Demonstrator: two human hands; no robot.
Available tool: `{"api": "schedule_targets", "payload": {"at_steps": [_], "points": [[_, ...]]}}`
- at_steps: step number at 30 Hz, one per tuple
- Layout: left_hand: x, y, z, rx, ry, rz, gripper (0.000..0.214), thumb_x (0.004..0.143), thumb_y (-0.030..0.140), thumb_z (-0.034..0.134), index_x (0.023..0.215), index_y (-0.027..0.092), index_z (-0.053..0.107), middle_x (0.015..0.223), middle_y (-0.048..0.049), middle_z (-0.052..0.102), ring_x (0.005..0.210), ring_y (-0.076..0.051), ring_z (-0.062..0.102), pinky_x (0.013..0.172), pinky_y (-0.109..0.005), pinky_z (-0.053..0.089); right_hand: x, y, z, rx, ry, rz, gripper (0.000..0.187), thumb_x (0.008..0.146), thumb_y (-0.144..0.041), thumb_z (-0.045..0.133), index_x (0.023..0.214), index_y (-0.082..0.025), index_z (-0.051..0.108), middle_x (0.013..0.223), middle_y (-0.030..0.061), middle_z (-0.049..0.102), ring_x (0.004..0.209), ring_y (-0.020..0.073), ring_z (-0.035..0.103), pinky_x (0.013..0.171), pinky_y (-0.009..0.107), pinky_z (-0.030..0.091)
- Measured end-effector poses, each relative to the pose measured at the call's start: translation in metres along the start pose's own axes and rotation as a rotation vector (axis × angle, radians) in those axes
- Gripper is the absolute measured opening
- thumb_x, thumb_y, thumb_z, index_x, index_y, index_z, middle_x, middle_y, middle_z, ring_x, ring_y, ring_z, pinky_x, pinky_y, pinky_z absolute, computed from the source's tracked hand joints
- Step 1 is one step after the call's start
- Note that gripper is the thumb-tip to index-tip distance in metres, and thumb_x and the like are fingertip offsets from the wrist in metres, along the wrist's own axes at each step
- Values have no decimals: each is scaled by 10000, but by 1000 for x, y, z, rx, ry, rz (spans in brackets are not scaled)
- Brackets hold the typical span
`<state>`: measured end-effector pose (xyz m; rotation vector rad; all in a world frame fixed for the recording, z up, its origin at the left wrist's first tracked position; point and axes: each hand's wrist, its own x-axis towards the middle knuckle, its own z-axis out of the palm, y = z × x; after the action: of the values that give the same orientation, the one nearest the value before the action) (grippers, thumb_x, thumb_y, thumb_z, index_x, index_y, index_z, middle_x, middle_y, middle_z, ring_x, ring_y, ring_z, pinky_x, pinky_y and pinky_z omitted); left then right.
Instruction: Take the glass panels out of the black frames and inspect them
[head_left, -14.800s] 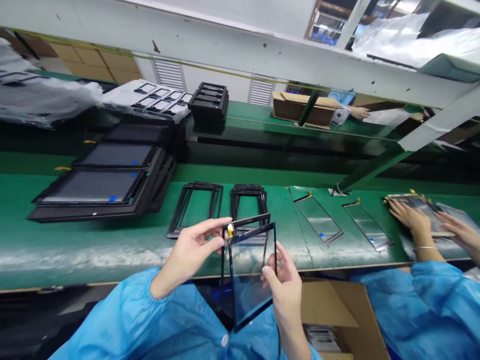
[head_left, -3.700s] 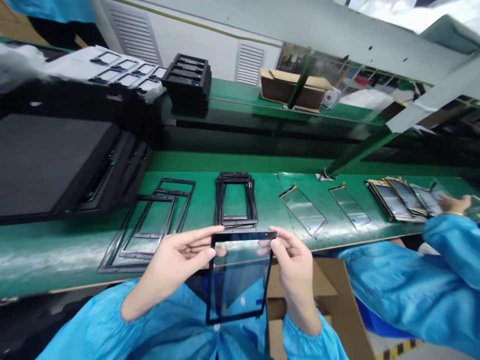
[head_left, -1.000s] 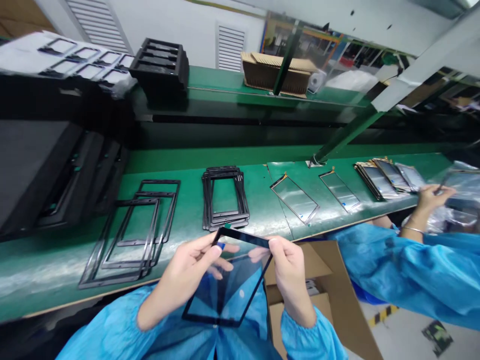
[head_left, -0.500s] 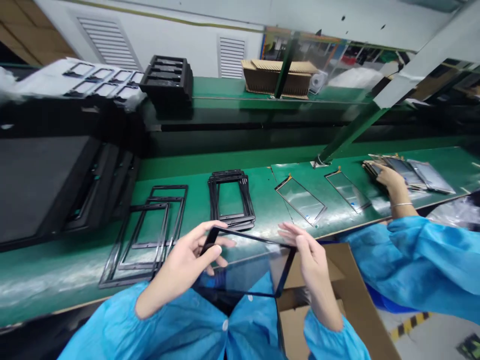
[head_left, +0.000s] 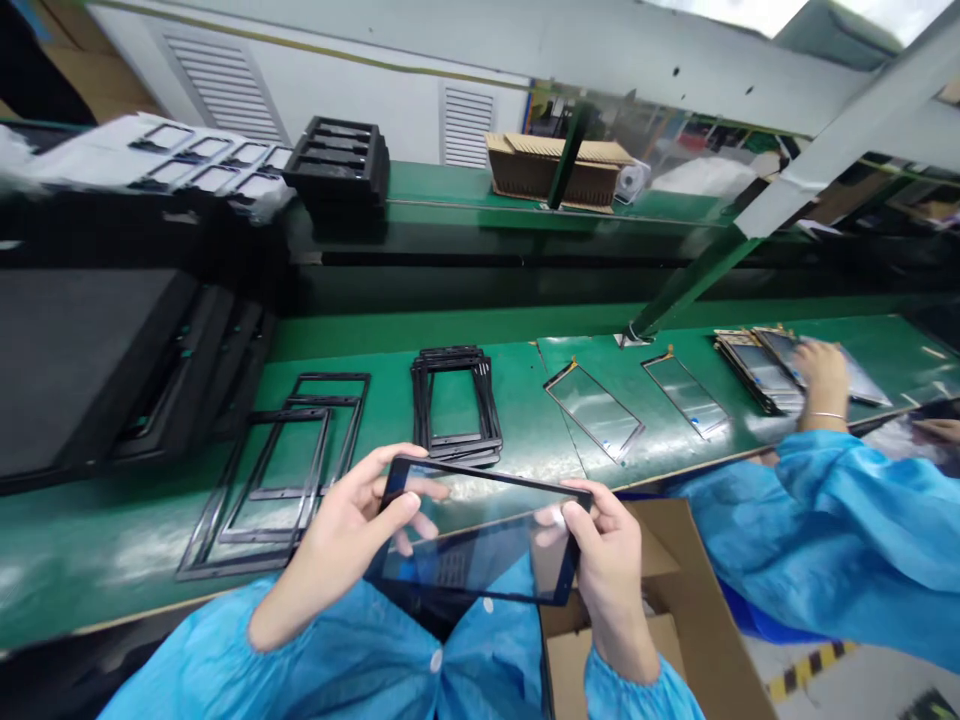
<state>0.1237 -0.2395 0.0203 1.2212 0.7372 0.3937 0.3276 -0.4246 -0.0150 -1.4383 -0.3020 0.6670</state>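
Observation:
Between my two hands is a clear glass touch panel with a black border, tilted above the front edge of the bench. My left hand grips its left end, thumb on the near face and fingers showing through the glass behind. At the right end, my right hand pinches the border, its thumb on the front and fingertips behind. Just beyond the panel lies a stack of black frames. More black frames overlap on the bench to the left.
Two clear panels with orange tabs, a nearer one and a farther one, lie to the right. A co-worker's hand touches stacked panels. Black trays pile up at left. An open cardboard box stands below the bench.
My right hand has closed onto the panel's right end, where its fingers were apart before. The panel has shifted slightly left. The co-worker's hand has moved right across the stacked panels.

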Motion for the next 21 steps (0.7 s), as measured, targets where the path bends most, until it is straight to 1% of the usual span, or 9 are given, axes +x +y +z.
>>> {"api": "schedule_targets", "payload": {"at_steps": [4, 6, 8, 10, 12, 14, 17, 19, 21], "points": [[-8, -2, -12, -177, -10, 129, 827, 905, 637, 750, 1567, 230, 464, 1295, -221, 770, 1098, -362, 786, 871, -407, 644, 9, 2, 4, 33, 47, -14, 434, 798, -512, 875, 1050, -187, 735, 634, 49, 787, 492, 251, 756, 530, 317, 618], [-13, 2, -24, -135, 36, 227, 719, 951, 626, 686, 1529, 218, 554, 1370, -228, 731, 1216, -383, 734, 960, -448, 622, 10, 3, 12, -9, -100, -17, 384, 837, -500, 850, 1046, -194, 746, 669, 61, 798, 505, 231, 751, 567, 314, 619], [-19, 9, -33, 72, 47, 294, 569, 968, 513, 709, 1461, 234, 649, 1430, -194, 700, 1280, -362, 692, 1027, -448, 593, 7, 3, 28, -71, -311, -4, 381, 889, -475, 807, 1150, -203, 751, 710, 64, 808, 523, 206, 739, 611, 317, 617], [-25, 14, -36, 317, -58, 268, 555, 917, 409, 785, 1445, 270, 686, 1361, -139, 741, 1186, -315, 726, 973, -395, 610, -1, 4, 52, -110, -511, 41, 507, 909, -446, 778, 1354, -221, 693, 721, 46, 808, 528, 189, 722, 616, 312, 605], [-30, 17, -34, 486, -197, 195, 647, 868, 324, 822, 1493, 299, 658, 1152, -84, 799, 936, -249, 760, 809, -322, 625, -9, 4, 78, -107, -662, 102, 687, 900, -425, 774, 1528, -239, 570, 694, 19, 795, 530, 188, 719, 612, 310, 602], [-36, 21, -35, 500, -202, 157, 745, 883, 259, 783, 1588, 322, 551, 979, -36, 783, 756, -193, 725, 688, -272, 593, -10, 3, 96, -56, -705, 128, 786, 879, -431, 795, 1588, -254, 504, 726, 19, 805, 591, 206, 757, 654, 332, 629], [-48, 38, -62, 305, 107, 185, 773, 928, 229, 720, 1647, 300, 445, 938, -17, 711, 689, -160, 715, 618, -242, 573, 5, 2, 93, 21, -523, 52, 714, 884, -506, 803, 1522, -280, 578, 979, 90, 851, 838, 264, 824, 804, 396, 668], [-58, 58, -100, 166, 405, 269, 790, 898, 221, 762, 1624, 257, 453, 942, -13, 679, 678, -160, 736, 573, -220, 564, 25, 7, 71, 21, -356, 21, 601, 892, -565, 788, 1402, -267, 673, 1108, 136, 842, 970, 306, 825, 850, 419, 676], [-68, 78, -149, 85, 673, 394, 789, 821, 149, 800, 1550, 230, 510, 943, -5, 680, 703, -176, 766, 574, -213, 571, 46, 17, 44, 6, -265, 62, 604, 822, -596, 845, 1292, -235, 730, 1081, 151, 845, 952, 337, 830, 817, 424, 695]]}}
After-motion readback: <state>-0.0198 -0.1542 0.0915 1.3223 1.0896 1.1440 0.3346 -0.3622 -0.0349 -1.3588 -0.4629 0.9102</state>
